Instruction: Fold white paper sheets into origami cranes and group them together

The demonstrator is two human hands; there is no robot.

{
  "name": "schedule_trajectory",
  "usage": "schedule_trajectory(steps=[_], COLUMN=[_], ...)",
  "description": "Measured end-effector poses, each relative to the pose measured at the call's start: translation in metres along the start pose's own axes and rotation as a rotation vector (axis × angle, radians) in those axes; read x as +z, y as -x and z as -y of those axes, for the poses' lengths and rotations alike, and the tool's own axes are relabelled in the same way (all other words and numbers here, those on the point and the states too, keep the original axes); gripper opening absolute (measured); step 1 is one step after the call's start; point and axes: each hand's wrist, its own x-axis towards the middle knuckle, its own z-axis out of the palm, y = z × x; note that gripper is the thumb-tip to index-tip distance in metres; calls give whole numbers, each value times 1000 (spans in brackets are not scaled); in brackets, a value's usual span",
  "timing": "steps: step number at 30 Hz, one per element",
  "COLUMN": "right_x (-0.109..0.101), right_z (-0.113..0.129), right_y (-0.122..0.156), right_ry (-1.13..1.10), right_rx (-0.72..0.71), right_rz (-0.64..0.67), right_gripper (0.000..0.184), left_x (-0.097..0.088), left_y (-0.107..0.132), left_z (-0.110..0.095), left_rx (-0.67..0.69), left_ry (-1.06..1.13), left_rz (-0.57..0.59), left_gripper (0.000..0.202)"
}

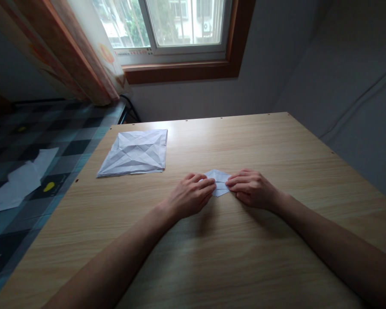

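Observation:
A small piece of folded white paper [221, 177] lies on the wooden table, with crease lines running across its middle. My left hand [193, 193] covers its left side, fingers closed together and bent onto the paper. From the other side, my right hand [251, 187] grips the right edge, its fingers also closed. Only the centre strip with the top and bottom corners shows between the two hands. Both thumbs are mostly hidden.
A stack of creased white paper sheets [138, 152] rests at the table's back left. Beyond the left edge, torn white paper [22, 184] lies on a checked cloth [67, 167]. A window [186, 25] and patterned curtain [83, 56] are behind the table [276, 146].

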Motion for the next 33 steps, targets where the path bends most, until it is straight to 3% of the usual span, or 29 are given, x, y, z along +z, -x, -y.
schedule_trajectory(steps=[7,13,19,25,33], right_x=[3,14,25,24,22], right_z=[1,6,3,1,3], right_y=[-1,-14,-21,-19,-19], right_ry=[-86,-32,-9,-34,-26], right_rx=[87,280,461,448,398], right_rz=[-19,-189,-111,-48,-97], right_gripper=[20,24,35,33,30], left_x=[-1,-2,0,-1,0], left_y=[-2,-4,-5,-6,-6], left_z=[-2,-3,-3,-3,-4], left_rx=[-31,-49,-31,-18,-43], left_ry=[-1,3,17,23,17], left_rz=[36,46,36,58,59], left_gripper=[27,28,29,31,31])
